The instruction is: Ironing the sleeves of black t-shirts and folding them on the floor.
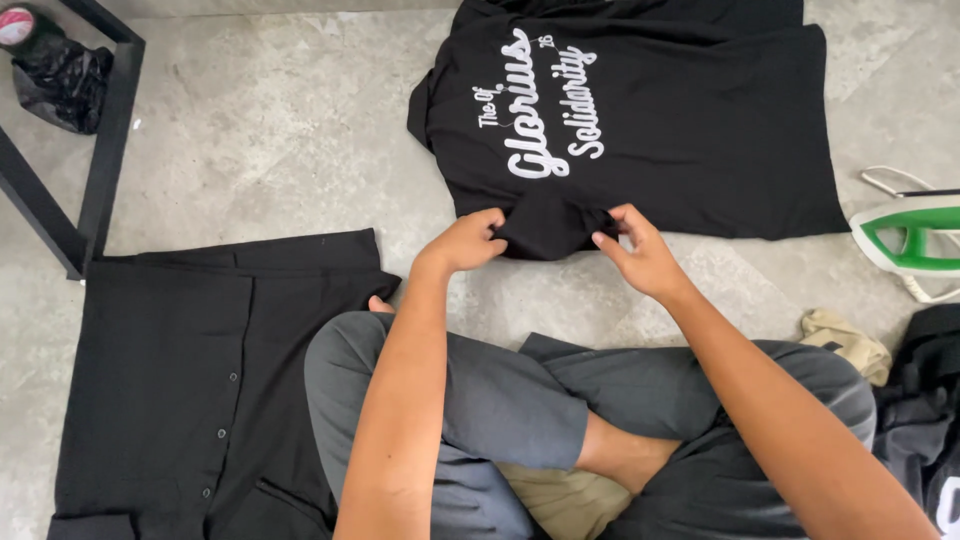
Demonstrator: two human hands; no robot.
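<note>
A black t-shirt [690,130] with white script lettering lies spread on the grey floor ahead of me. My left hand [468,240] pinches its near edge at the collar area, fingers closed on the fabric. Close by on the right, my right hand [640,255] grips the same edge. Both hands are about a hand's width apart, with a fold of black cloth bunched between them. My crossed legs in grey trousers [500,400] are just below.
A black buttoned garment [180,380] lies flat at my left. A green and white iron [910,235] stands at the right edge, with a beige cloth [850,340] and dark clothes [925,420] near it. A black metal frame [100,150] and black bag [60,75] sit upper left.
</note>
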